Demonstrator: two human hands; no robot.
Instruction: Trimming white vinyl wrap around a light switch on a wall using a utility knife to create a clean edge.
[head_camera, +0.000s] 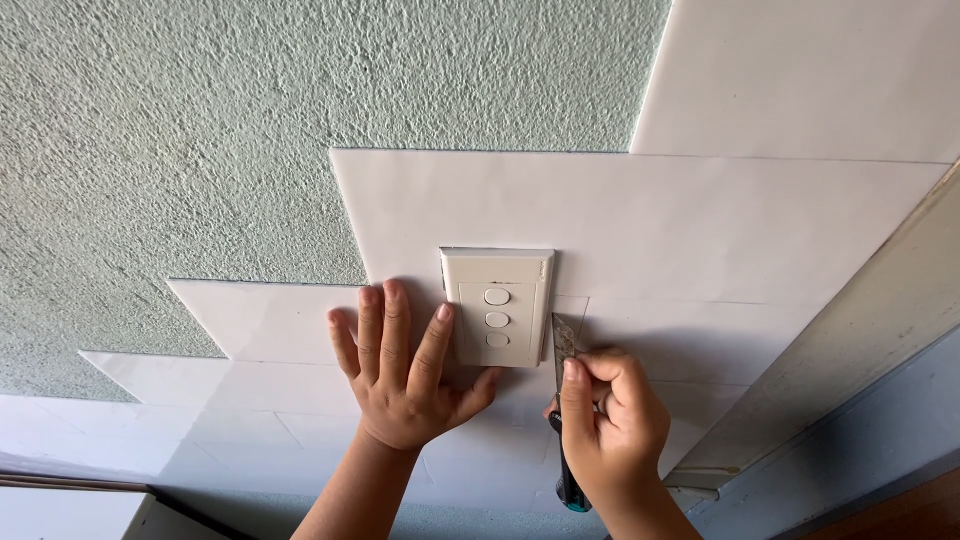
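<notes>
rough green wall (200, 120) at far left; left hand (405, 375) lies flat, fingers spread, on the white sheet (700, 230) beside the three-button switch plate (497, 305). right hand (612, 425) is closed around a utility knife (562, 350), blade seemingly touching the plate's right edge.

Wall (200, 120) is rough, matt stipple plaster, pale green. The white panels (700, 230) stuck over it look smooth with a slight sheen — plastic or coated sheet, can't tell which. Switch plate (497, 305) is glossy cream plastic. Knife blade (562, 345) is dull grey metal — its handle (567, 490) dark shiny plastic.
</notes>
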